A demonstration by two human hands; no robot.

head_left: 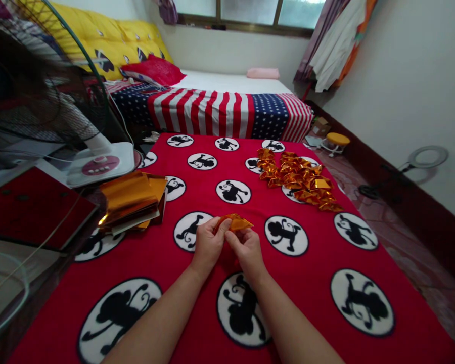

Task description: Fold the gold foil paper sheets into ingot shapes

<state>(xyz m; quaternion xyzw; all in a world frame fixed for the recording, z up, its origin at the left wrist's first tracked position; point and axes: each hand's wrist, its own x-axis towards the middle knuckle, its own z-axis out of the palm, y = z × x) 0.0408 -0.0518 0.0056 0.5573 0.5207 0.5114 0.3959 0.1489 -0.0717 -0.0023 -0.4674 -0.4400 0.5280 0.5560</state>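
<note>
Between my two hands is a folded piece of shiny gold foil paper [238, 222], pointed at its right end. My left hand [209, 243] pinches its left side, with the thumb on top. On the near right side, my right hand [247, 248] grips it between thumb and fingers; some fingertips are hidden beneath the paper. To the left lies a stack of flat gold foil sheets [131, 197], some with pale edges showing. Several folded gold foil pieces [288, 172] sit in rows at the far right of the red cloth [318, 268].
An electric fan [100, 162] stands at the left, near a dark red board [34, 207] and loose cables. A bed with a striped, starred cover [212, 111] is beyond the cloth. At the right are a yellow-topped stool [337, 139] and a ring light [427, 155].
</note>
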